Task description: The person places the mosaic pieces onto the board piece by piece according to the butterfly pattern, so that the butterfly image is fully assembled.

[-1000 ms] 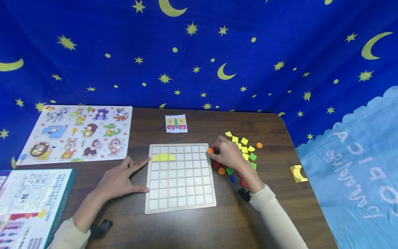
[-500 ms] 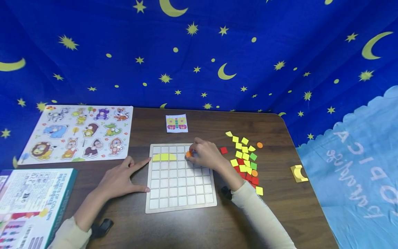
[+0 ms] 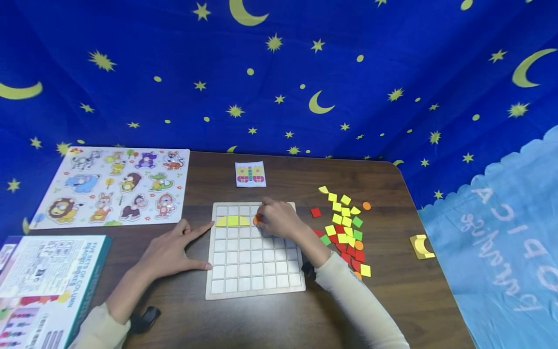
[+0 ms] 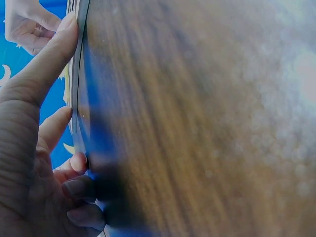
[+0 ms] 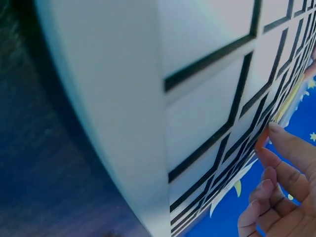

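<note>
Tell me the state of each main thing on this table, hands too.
Grid board, flat, mostly unfilled
Three yellow pieces, side by side on the board
Orange disc, pinched, contact with board unclear
Right hand, pinching the disc
Left hand, fingers touching the board's left edge
Loose pieces, scattered right of the board
Butterfly card, face up
Animal puzzle, flat, face up
Box, lying flat

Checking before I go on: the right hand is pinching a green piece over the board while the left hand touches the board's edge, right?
Not quite: the piece in the right hand is orange, as the head view shows. The rest stands.
</note>
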Motion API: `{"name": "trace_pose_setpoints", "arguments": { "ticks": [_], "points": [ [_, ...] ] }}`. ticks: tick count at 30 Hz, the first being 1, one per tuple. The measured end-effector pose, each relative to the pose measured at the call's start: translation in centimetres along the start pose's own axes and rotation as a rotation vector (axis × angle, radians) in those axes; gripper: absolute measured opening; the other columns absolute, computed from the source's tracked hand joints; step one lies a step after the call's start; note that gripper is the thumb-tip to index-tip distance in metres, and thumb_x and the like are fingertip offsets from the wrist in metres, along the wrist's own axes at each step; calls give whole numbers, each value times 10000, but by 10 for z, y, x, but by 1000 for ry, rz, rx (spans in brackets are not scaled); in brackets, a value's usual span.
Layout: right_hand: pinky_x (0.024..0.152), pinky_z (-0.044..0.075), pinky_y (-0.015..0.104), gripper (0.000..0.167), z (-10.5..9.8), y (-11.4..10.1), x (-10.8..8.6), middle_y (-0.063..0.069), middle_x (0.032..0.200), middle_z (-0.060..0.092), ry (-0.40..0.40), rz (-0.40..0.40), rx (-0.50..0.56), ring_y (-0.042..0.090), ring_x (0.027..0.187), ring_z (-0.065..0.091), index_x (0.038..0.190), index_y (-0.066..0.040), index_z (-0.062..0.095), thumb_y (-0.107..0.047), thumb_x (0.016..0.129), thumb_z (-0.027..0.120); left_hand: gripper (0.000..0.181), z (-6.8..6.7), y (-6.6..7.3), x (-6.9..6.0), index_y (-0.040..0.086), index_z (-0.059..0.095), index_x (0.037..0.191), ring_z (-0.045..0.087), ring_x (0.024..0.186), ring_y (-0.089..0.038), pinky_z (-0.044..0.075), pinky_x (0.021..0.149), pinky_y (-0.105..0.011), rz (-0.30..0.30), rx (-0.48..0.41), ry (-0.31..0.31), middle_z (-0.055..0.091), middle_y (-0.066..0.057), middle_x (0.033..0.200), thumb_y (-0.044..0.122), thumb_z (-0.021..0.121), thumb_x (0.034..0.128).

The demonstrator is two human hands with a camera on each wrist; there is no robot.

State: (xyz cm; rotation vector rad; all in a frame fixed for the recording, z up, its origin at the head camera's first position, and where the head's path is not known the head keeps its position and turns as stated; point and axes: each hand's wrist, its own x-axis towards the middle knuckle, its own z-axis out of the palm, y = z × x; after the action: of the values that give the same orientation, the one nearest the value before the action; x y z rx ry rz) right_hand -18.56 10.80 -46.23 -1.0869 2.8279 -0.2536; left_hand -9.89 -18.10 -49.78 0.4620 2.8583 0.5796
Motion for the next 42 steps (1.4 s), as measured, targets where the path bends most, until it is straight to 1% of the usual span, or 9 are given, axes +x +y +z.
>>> {"name": "trace_pose_setpoints", "arguments": {
  "ticks": [6,10,16,21,24,28,31,34,42],
  "points": [
    [627,516,298,156,5,-1,0,-4,951,648,48,5,-15,113,733,615,971,-150,782,-272,875,771,1047,2,0,0,348,413,1513,307,597,-121,243,479,-272,-9,5,-14,363,-20,956,851,667,630],
    [633,517,293,146,6,-2,0,-14,935,658,62,15,-25,112,757,623,958,-152,787,-274,878,769,1043,2,0,0,346,415,1512,307,596,-123,244,477,-275,-7,8,-10,363,-20,956,845,672,633],
    [636,501,276,203,2,-2,-1,-13,987,663,1,41,-1,105,763,611,1025,-157,780,-305,889,753,1042,1,1,1,353,410,1513,307,596,-123,252,473,-280,-4,13,-4,365,-17,961,842,675,632],
    [750,549,369,294,-8,6,-5,36,1154,677,-40,89,65,179,945,678,1120,-152,764,-345,899,737,1037,2,0,1,357,406,1514,306,594,-120,254,472,-277,-3,7,-1,370,-20,964,835,680,636],
    [813,552,426,328,-15,17,-11,92,1207,662,-29,125,79,245,1029,676,1148,-126,752,-335,895,742,1034,1,-1,0,363,401,1516,305,596,-122,252,475,-279,-7,6,-1,367,-21,964,833,680,638],
    [707,541,381,348,-24,37,-20,98,1108,650,-1,177,61,215,851,647,1161,-107,738,-315,882,759,1032,0,-2,-2,375,386,1520,305,600,-127,247,481,-285,-20,7,-9,365,-23,970,840,670,643],
    [626,495,329,336,-29,56,-28,71,1010,625,19,229,61,167,737,573,1146,-104,738,-298,873,770,1031,-1,-2,-3,385,380,1521,308,600,-130,250,482,-290,-27,5,-9,369,-24,972,842,668,642],
    [609,490,335,355,-34,75,-36,75,989,611,30,293,65,175,743,582,1160,-94,729,-288,867,776,1030,-2,-2,-3,390,380,1520,306,598,-130,250,477,-291,-24,1,-6,367,-22,966,842,669,640],
    [681,524,443,429,-41,125,-52,140,1053,614,27,467,65,264,825,624,1244,-33,674,-230,875,766,1029,0,-1,0,385,386,1518,307,597,-127,251,479,-288,-7,5,-3,371,-16,959,841,670,641]
  ]
}}
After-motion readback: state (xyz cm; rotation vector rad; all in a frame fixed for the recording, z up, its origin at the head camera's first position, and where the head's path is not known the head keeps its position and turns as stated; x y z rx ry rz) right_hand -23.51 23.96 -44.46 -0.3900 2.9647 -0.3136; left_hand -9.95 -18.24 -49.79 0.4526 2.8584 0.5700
